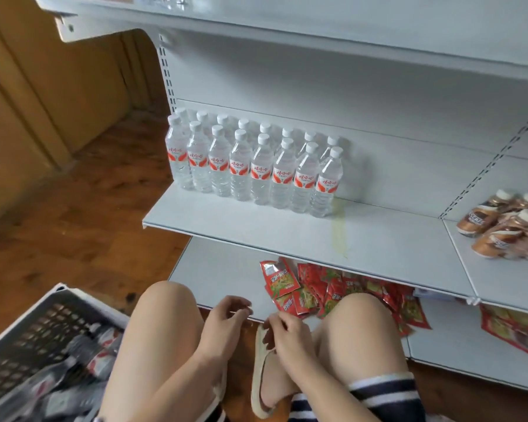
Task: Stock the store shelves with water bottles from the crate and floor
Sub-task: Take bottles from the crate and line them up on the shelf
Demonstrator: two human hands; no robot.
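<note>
The water bottles (pixel 253 169) stand upright on the middle shelf (pixel 256 236), packed in two rows at its left end, white caps up and red-and-white labels facing out. The front row sits back from the shelf's front edge. More bottles (pixel 83 376) lie loose in the grey plastic crate (pixel 28 327) on the floor at lower left; they are too blurred to count.

The person squats before the shelves with both hands low between the knees. The left hand (pixel 226 318) has its fingers loosely curled and holds nothing. The right hand (pixel 287 336) is just beside it, fingers bent over the toe of a pale sandal (pixel 258 376); whether it grips the sandal or only hovers there I cannot tell. Neither hand touches a bottle.

A yellowish stain (pixel 339 236) runs down the middle shelf just right of the last bottle. On the bottom shelf (pixel 220 269) lies a heap of red snack packets (pixel 317 290), spread towards the right. On the next bay to the right, brown drink bottles (pixel 506 223) lie on their sides in a pile. Dark striped shorts (pixel 384 391) show at the lower edge, and the floor (pixel 89 208) is brown wood
</note>
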